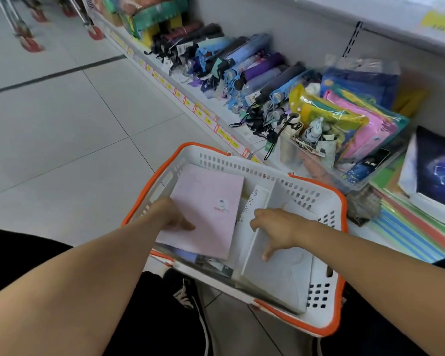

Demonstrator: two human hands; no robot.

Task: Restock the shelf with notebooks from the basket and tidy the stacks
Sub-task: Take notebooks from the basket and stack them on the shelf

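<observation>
A white basket with an orange rim [242, 164] sits on the floor in front of the low shelf [244, 140]. Inside it a pink notebook [208, 201] lies on the left, a white notebook with black characters [257, 199] in the middle, and a pale grey notebook [280, 276] on the right. My left hand [171, 214] holds the pink notebook at its near left edge, thumb on the cover. My right hand [280, 228] grips the top edge of the grey notebook, thumb pointing down on its cover. A dark starry notebook [437, 168] lies on the shelf at far right.
Folded umbrellas [242, 70] fill the shelf's middle. Colourful plastic pouches [357, 119] stand beside them, with striped folders [409, 232] to the right. A clear bin [306, 152] sits behind the basket. My black sneaker [188, 299] is under the basket's near edge. Tiled floor [62, 124] lies left.
</observation>
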